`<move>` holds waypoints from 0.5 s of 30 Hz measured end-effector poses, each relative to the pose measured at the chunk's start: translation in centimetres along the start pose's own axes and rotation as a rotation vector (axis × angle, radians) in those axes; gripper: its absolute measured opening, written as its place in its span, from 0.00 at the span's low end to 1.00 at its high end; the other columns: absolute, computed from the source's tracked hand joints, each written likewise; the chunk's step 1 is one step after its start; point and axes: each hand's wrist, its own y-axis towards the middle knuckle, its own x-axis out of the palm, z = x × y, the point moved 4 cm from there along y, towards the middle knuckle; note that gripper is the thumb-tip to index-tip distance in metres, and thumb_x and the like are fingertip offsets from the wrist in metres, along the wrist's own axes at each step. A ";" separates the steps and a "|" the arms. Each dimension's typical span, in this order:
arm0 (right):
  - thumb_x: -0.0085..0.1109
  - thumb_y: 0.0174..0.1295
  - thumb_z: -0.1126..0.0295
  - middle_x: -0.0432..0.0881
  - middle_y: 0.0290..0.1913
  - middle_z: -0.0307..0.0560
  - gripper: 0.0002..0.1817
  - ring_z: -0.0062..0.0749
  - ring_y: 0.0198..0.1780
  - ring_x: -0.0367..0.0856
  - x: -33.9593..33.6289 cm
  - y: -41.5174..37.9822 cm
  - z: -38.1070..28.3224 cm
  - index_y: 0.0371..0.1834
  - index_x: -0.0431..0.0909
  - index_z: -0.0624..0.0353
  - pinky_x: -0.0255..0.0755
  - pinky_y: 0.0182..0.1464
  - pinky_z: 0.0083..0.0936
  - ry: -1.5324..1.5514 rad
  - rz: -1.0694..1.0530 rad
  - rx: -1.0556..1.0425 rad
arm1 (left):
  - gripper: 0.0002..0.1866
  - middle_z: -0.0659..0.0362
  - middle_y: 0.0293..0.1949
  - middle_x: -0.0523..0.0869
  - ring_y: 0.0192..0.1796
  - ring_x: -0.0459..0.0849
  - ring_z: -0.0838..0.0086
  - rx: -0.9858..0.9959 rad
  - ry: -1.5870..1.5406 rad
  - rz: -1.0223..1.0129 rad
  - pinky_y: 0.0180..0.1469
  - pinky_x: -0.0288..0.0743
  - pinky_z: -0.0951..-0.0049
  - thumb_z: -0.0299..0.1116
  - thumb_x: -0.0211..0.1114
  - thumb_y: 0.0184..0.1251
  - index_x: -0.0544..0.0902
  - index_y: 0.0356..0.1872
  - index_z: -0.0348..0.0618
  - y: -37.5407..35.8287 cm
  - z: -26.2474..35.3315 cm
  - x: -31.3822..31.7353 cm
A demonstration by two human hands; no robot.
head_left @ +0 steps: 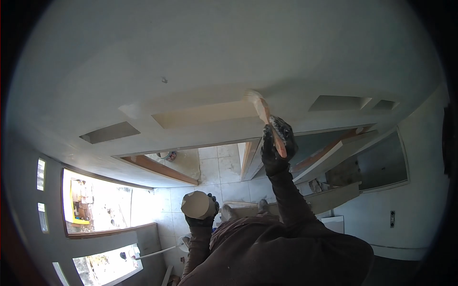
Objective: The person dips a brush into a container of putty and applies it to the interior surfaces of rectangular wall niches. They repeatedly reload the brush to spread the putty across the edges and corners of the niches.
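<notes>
My right hand (278,143), in a dark, paint-smeared glove, is raised and closed round the handle of a paintbrush (262,112). The pale bristles touch or nearly touch the wall (205,62) at the right end of a long cream-coloured recess (205,114). Lower down, my left hand (202,219), also gloved in dark material, grips a round pale container (197,205) from below and its right side. What the container holds cannot be made out.
Smaller recesses (110,133) flank the long one. Below are door openings, an open door (334,155), a tiled floor (229,170) and a board (334,199) beside my feet. Bright windows (107,202) are at the left, with a white pole (160,252) nearby.
</notes>
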 end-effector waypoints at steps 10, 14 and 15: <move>0.65 0.61 0.81 0.84 0.48 0.56 0.13 0.53 0.49 0.85 5.5 -0.8 -6.1 0.50 0.81 0.64 0.81 0.53 0.41 -0.002 -0.051 -0.139 | 0.26 0.51 0.46 0.87 0.49 0.88 0.65 0.325 0.921 -0.061 0.51 0.85 0.60 0.32 0.73 0.64 0.71 0.59 0.37 -0.3 3.1 1.5; 0.69 0.54 0.81 0.81 0.45 0.54 0.18 0.52 0.47 0.85 13.2 -2.3 -11.3 0.49 0.84 0.60 0.82 0.48 0.42 0.161 -0.107 -0.219 | 0.22 0.52 0.47 0.86 0.48 0.87 0.63 0.343 0.853 -0.010 0.52 0.83 0.57 0.34 0.68 0.67 0.73 0.58 0.39 1.3 -0.5 -4.2; 0.71 0.50 0.76 0.80 0.47 0.55 0.23 0.53 0.49 0.84 15.3 -3.4 -12.2 0.53 0.83 0.57 0.81 0.49 0.43 0.172 -0.149 -0.244 | 0.20 0.52 0.48 0.85 0.48 0.87 0.62 0.268 0.625 -0.020 0.52 0.83 0.56 0.34 0.66 0.68 0.74 0.58 0.40 1.6 -1.5 -5.5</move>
